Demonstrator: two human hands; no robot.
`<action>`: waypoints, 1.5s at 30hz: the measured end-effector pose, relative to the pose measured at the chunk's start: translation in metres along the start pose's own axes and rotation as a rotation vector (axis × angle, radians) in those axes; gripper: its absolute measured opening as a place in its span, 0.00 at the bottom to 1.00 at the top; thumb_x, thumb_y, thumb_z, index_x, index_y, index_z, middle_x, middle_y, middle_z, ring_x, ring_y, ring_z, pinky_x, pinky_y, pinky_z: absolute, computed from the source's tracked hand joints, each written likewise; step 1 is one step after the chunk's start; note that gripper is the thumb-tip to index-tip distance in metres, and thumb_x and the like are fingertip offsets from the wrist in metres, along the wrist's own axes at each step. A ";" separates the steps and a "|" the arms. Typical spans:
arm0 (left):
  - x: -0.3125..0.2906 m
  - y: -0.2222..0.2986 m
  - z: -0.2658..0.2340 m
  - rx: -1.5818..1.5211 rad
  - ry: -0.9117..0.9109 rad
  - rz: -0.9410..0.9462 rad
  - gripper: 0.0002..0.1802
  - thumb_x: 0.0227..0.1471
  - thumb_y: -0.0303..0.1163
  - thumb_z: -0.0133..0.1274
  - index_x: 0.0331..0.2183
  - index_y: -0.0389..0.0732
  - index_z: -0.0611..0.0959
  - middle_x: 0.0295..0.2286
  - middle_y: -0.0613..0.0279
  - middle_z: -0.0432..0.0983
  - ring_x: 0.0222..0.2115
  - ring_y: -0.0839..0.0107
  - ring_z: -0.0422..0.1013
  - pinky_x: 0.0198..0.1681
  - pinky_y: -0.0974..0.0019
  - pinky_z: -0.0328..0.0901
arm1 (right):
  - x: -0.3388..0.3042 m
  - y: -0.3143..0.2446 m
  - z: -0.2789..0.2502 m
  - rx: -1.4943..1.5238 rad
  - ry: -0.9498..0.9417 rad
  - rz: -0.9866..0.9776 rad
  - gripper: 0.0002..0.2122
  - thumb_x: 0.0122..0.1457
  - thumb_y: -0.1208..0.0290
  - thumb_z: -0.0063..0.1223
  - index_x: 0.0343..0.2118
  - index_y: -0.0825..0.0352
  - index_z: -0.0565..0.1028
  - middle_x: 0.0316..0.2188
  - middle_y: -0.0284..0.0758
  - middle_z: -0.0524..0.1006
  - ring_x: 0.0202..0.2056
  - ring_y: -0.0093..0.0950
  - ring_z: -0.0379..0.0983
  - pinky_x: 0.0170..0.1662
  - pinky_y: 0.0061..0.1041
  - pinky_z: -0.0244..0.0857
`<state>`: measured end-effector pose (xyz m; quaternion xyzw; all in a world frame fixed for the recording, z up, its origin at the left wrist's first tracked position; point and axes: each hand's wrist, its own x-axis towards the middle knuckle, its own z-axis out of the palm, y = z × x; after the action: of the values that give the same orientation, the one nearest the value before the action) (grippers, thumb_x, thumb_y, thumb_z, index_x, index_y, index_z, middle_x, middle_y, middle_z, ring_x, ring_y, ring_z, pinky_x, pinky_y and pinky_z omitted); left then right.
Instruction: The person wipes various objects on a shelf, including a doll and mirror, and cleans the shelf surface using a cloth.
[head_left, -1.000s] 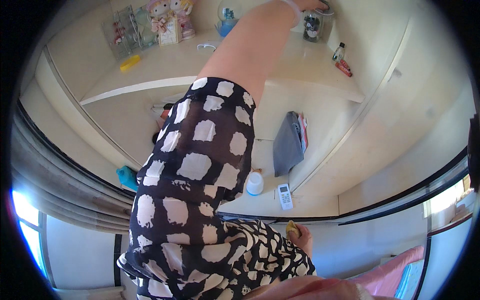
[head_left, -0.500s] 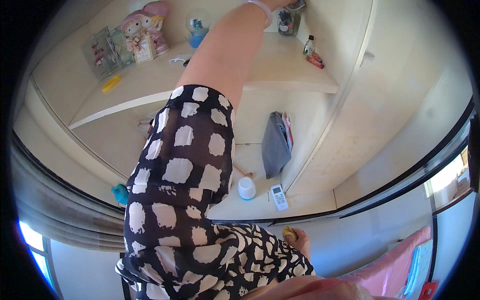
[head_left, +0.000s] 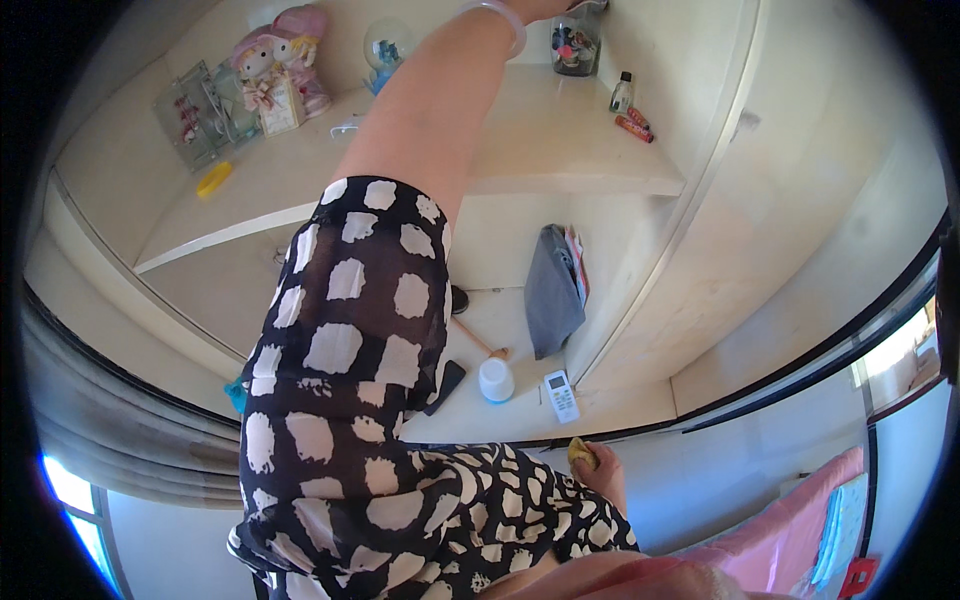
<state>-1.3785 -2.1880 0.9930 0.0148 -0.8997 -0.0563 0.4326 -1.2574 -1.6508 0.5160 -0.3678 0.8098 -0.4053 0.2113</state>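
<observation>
My left arm, in a black-and-white patterned sleeve with a pale bangle at the wrist, stretches up across the upper shelf (head_left: 545,140). My left hand (head_left: 543,9) is at the top edge by the mouth of a glass jar (head_left: 576,48), which holds small mixed-coloured things. Its fingers are mostly cut off, so their grip cannot be made out. Low on the right, my right hand (head_left: 604,477) is closed on a small, crumpled yellow thing (head_left: 581,456), perhaps a cloth, below the cabinet's front edge.
Pink doll figurine (head_left: 285,70), glass ornament (head_left: 205,115), blue-based globe (head_left: 385,55), yellow ring (head_left: 213,180), small bottle (head_left: 621,95) and orange tubes (head_left: 634,127) stand above. Lower down are a grey pouch (head_left: 555,295), white container (head_left: 495,380) and remote (head_left: 560,397). Pink bedding (head_left: 760,530) lies right.
My left hand and forearm have shifted slightly left, so more of the jar shows. The view has moved a little, uncovering a dark object beside the white container. My right hand keeps its hold.
</observation>
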 end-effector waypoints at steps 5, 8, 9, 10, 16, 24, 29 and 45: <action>-0.014 0.071 -0.014 0.593 0.042 0.002 0.17 0.44 0.32 0.53 0.40 0.44 0.81 0.36 0.51 0.76 0.38 0.55 0.71 0.42 0.59 0.66 | 0.002 -0.019 -0.006 -0.008 0.005 0.034 0.18 0.44 0.69 0.58 0.39 0.71 0.74 0.38 0.47 0.75 0.40 0.44 0.71 0.45 0.34 0.65; -0.023 0.081 -0.031 0.290 0.353 -0.059 0.15 0.44 0.33 0.54 0.37 0.39 0.81 0.36 0.50 0.76 0.36 0.56 0.71 0.39 0.59 0.67 | 0.000 -0.010 0.000 0.012 -0.010 0.030 0.18 0.44 0.68 0.58 0.39 0.71 0.74 0.37 0.47 0.75 0.40 0.44 0.71 0.45 0.34 0.65; -0.027 0.096 -0.035 0.081 0.086 -0.200 0.13 0.44 0.32 0.54 0.34 0.38 0.80 0.35 0.51 0.75 0.36 0.58 0.71 0.38 0.60 0.67 | -0.001 -0.008 0.001 0.016 -0.011 0.031 0.18 0.44 0.68 0.58 0.39 0.71 0.74 0.37 0.47 0.75 0.40 0.44 0.71 0.45 0.34 0.65; -0.035 0.118 -0.043 -0.130 -0.177 -0.340 0.11 0.44 0.31 0.53 0.32 0.36 0.80 0.35 0.51 0.75 0.35 0.60 0.71 0.37 0.60 0.67 | -0.001 -0.008 0.001 0.021 -0.036 0.046 0.18 0.44 0.69 0.58 0.39 0.71 0.74 0.37 0.46 0.75 0.40 0.43 0.71 0.45 0.34 0.65; -0.067 0.141 -0.006 -0.314 -0.675 -0.313 0.12 0.50 0.33 0.54 0.38 0.38 0.78 0.30 0.63 0.77 0.30 0.76 0.73 0.32 0.72 0.69 | 0.005 -0.012 -0.005 -0.005 -0.039 -0.006 0.17 0.43 0.70 0.58 0.38 0.70 0.75 0.37 0.45 0.76 0.41 0.42 0.72 0.46 0.33 0.65; -0.048 0.083 0.027 -0.315 -0.567 -0.311 0.12 0.48 0.32 0.56 0.34 0.36 0.80 0.29 0.59 0.76 0.26 0.73 0.74 0.28 0.72 0.69 | -0.002 -0.012 -0.007 0.017 -0.069 0.041 0.17 0.43 0.69 0.57 0.38 0.70 0.75 0.36 0.45 0.76 0.40 0.43 0.71 0.46 0.34 0.65; -0.037 0.060 0.053 -0.125 -0.573 -0.176 0.11 0.47 0.34 0.54 0.32 0.39 0.80 0.29 0.59 0.75 0.28 0.69 0.72 0.31 0.66 0.67 | -0.006 0.004 -0.006 -0.025 -0.070 0.027 0.17 0.42 0.69 0.57 0.38 0.69 0.75 0.36 0.45 0.76 0.41 0.43 0.71 0.46 0.34 0.65; -0.036 0.107 0.027 0.005 -0.552 -0.555 0.12 0.47 0.34 0.55 0.34 0.38 0.80 0.30 0.57 0.76 0.31 0.67 0.73 0.35 0.65 0.68 | -0.008 0.010 -0.004 0.003 -0.078 0.050 0.18 0.43 0.68 0.58 0.38 0.69 0.75 0.36 0.46 0.76 0.40 0.43 0.71 0.45 0.35 0.65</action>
<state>-1.3742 -2.0767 0.9606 0.2430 -0.9442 -0.1708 0.1425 -1.2592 -1.6390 0.5108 -0.3625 0.8093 -0.3866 0.2532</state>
